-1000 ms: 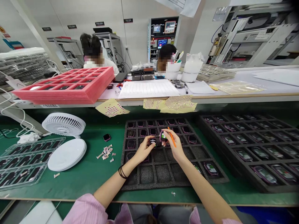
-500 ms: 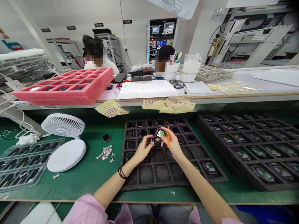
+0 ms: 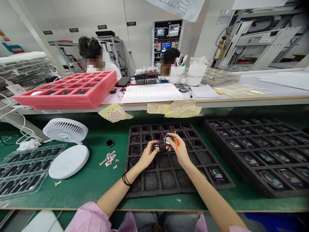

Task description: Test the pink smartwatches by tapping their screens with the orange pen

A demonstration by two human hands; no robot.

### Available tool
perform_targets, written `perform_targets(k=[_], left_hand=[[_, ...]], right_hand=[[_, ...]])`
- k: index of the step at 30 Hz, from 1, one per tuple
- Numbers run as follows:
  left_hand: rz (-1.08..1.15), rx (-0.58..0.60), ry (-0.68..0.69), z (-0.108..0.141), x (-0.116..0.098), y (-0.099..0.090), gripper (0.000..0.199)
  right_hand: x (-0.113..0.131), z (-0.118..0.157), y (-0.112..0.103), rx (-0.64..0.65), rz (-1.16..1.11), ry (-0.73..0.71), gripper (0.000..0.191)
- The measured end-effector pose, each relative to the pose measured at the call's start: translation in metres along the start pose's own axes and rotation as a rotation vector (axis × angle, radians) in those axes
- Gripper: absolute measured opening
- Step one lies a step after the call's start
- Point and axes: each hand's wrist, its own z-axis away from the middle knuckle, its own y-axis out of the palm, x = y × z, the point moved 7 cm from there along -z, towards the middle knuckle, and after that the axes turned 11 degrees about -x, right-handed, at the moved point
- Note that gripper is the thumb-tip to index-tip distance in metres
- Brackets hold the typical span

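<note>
At the far left of the bench (image 3: 79, 195), a stack of clear plastic trays (image 3: 29, 170) runs off the frame edge. Just right of it stand a white desk fan (image 3: 65, 130) and a round white disc (image 3: 69, 161), with a strip of green bench showing around them. Farther right, a loose smartwatch (image 3: 110, 143) lies just above a small pile of paper scraps (image 3: 107, 158).

Behind the bench's far edge sit a pink foam tray (image 3: 65, 103) and dotted backing sheets (image 3: 114, 113), some hanging over that edge.

In the middle lies a black foam tray (image 3: 145, 183). Watches fill its upper rows, while several lower compartments show bare foam. Above it, the left hand (image 3: 147, 156) pinches a lit smartwatch (image 3: 156, 147) between thumb and fingers. The right hand (image 3: 181, 151), close beside it and not touching, pinches a second smartwatch (image 3: 168, 140) at its fingertips, tilted with the screen up, and also holds an upright orange stick (image 3: 176, 143). Both hands hover over the tray's upper rows, with open foam below them.

At the right, a larger black tray (image 3: 253, 158) of watches runs off the frame edge, a narrow strip of green separating it from the middle tray.
</note>
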Motion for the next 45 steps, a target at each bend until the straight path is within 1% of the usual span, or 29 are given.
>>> perform_targets(k=[6, 12, 22, 25, 30, 36, 40, 45], left_hand=[[-0.004, -0.002, 0.004, -0.0006, 0.0023, -0.0010, 0.033], [-0.026, 0.006, 0.000, -0.0005, 0.0018, -0.0007, 0.032], [-0.019, -0.008, 0.021, -0.0007, 0.0012, -0.0010, 0.032], [-0.010, -0.008, 0.021, -0.0009, 0.0017, -0.0011, 0.032], [-0.002, -0.011, 0.017, -0.0009, 0.0003, -0.0016, 0.032], [-0.011, -0.017, 0.011, -0.0002, -0.0042, -0.0027, 0.031], [-0.015, -0.034, 0.023, -0.0002, -0.0060, -0.0038, 0.031], [-0.014, -0.045, 0.034, -0.0014, -0.0029, -0.0052, 0.032]], right_hand=[[-0.0010, 0.0005, 0.0029, 0.036, 0.025, -0.012, 0.047], [-0.0006, 0.0000, 0.0025, 0.026, 0.009, -0.013, 0.045], [-0.0039, 0.0005, 0.0062, 0.069, 0.021, 0.000, 0.054], [-0.0032, 0.0000, 0.0058, 0.062, 0.016, -0.003, 0.052], [-0.0021, -0.0003, 0.0042, 0.041, -0.002, 0.005, 0.042], [0.0008, 0.0022, 0.0037, 0.036, -0.006, 0.000, 0.036], [0.0039, 0.0041, 0.0040, 0.056, -0.036, -0.009, 0.030], [0.0037, 0.0043, 0.0029, 0.068, -0.030, -0.019, 0.029]])
